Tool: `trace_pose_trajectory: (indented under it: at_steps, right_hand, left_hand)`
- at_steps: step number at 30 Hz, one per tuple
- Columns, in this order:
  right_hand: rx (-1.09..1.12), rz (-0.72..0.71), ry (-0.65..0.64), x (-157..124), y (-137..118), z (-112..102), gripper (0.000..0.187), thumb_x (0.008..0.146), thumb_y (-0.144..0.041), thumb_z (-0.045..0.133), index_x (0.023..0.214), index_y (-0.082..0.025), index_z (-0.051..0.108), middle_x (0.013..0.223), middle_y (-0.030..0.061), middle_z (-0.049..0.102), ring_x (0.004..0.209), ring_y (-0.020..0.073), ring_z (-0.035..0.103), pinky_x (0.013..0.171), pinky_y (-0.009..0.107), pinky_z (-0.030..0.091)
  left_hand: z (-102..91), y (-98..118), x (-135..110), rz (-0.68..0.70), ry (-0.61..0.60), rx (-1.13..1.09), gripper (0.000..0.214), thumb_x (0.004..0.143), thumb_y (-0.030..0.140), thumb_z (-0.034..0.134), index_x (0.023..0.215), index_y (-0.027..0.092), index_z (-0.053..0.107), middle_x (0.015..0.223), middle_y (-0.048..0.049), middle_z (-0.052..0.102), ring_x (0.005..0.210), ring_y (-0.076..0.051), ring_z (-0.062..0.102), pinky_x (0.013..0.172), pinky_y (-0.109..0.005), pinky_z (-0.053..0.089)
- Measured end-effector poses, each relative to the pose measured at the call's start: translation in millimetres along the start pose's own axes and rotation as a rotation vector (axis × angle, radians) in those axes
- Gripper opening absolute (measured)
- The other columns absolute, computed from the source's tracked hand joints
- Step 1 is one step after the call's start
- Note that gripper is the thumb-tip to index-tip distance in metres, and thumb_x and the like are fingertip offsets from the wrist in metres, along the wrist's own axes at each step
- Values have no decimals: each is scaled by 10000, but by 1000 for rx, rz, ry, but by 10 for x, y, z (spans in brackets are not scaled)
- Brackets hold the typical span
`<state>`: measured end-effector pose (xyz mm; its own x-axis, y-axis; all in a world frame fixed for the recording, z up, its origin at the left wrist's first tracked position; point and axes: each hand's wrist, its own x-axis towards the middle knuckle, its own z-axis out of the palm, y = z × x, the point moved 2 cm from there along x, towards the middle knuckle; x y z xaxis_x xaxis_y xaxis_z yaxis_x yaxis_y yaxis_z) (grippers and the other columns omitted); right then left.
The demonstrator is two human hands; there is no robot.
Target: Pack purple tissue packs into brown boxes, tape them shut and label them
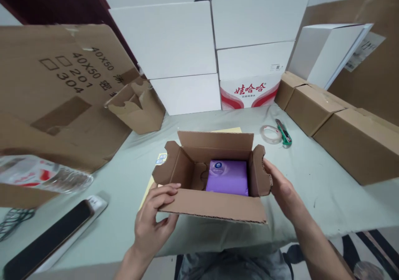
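Observation:
An open brown cardboard box (218, 205) lies in front of me on the cloth, its flaps folded outward. Inside, toward its right end, rests a purple packet (227, 178), apparently tissues, with a small blue logo. My left hand (156, 213) grips the near left corner, fingers over the front flap's fold and thumb beneath the flap. Against the outer side of the right end flap is my right hand (285, 190), holding the box there; some of its fingers are hidden behind the cardboard. Yellow paper (145, 196) shows from under the box.
Tape roll (270, 134) and green utility knife (283, 132) lie back right. White boxes (183, 92) stand behind, brown boxes (355, 136) along the right. Left are a small open carton (140, 109), a water bottle (46, 174) and a black phone-like slab (50, 240).

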<state>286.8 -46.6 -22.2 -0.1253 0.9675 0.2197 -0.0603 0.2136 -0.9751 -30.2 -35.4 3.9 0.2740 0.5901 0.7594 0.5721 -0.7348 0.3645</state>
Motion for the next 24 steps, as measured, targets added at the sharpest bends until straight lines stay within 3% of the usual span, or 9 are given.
trace_pose_trajectory:
  at_steps: [3,5,7,9,12,15,19,21,24]
  right_hand:
    - [-228,26,16,80,-178,12,553,928,-504,557,1447,-346,453,1550,53,399,1408,288,393,1089,470,439]
    - [-365,12,35,113,-247,52,489,931,-442,577,1407,-358,503,1537,43,415,1409,277,390,1100,475,425]
    - [-444,-10,59,129,-253,91,428,935,-428,572,1358,-362,559,1550,37,389,1433,280,348,1132,497,375]
    - [-463,-1,75,140,-199,109,358,932,-429,574,1276,-350,635,1566,38,355,1446,291,318,1157,513,322]
    - [-381,46,46,178,-77,95,280,931,-445,567,1145,-338,712,1574,31,334,1457,301,293,1146,495,336]
    - [-249,27,50,266,-2,62,447,908,-472,605,1347,-422,539,1590,21,308,1464,271,286,1129,483,361]
    - [-108,-58,35,465,1,47,863,866,-557,630,1538,-445,101,1623,58,232,1474,244,267,1145,506,323]
    - [-63,-89,0,557,-12,41,804,875,-529,632,1527,-446,169,1578,57,330,1447,238,331,1137,489,343]
    - [-70,-118,6,600,-21,4,411,888,-432,638,1292,-419,565,1415,35,507,1368,245,442,1100,447,395]
  left_hand:
    - [-24,83,-31,42,93,70,316,703,13,640,907,248,580,1137,-69,589,1233,-280,568,921,-460,578]
    - [-7,146,-41,-24,195,34,314,691,11,647,881,255,590,1424,-60,418,1447,-310,313,936,-444,592]
    - [36,174,-43,-120,259,-132,340,724,27,633,955,271,581,1559,-13,245,1453,-318,313,912,-442,612]
    - [78,150,-37,-173,286,-310,382,785,122,646,1111,292,543,1524,-59,334,1328,-310,502,884,-459,618]
    - [107,9,-27,-300,258,-359,327,878,284,628,1187,247,526,1175,-91,650,1114,-260,662,928,-448,576]
    - [113,-139,-14,-435,211,-241,174,913,268,598,1080,219,593,951,-48,713,930,-195,706,863,-335,568]
    - [157,-205,78,-454,157,-122,245,868,251,645,1111,240,621,1017,-42,684,956,-189,672,851,-293,531]
    - [190,-227,154,-452,158,-158,435,853,257,649,1275,262,541,1195,-76,621,1099,-223,622,923,-337,514]
    - [232,-283,257,-443,103,-216,764,853,276,628,1515,316,249,1541,-112,337,1387,-296,397,1105,-467,391]
